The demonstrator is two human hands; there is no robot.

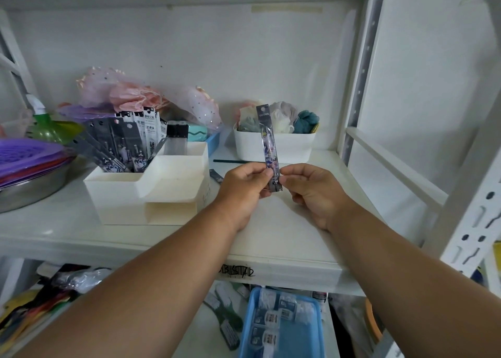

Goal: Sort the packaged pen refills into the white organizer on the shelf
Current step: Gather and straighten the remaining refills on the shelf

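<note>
two hands [244, 186], one held refill pack [268, 146], one organizer [146, 192]

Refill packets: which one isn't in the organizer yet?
The refill packet pinched upright by both hands, left hand and right hand; the others stand in the white organizer.

Slim refill packet [269, 146] upright — other packets [127, 143] crowd the white organizer [151, 192].
</note>
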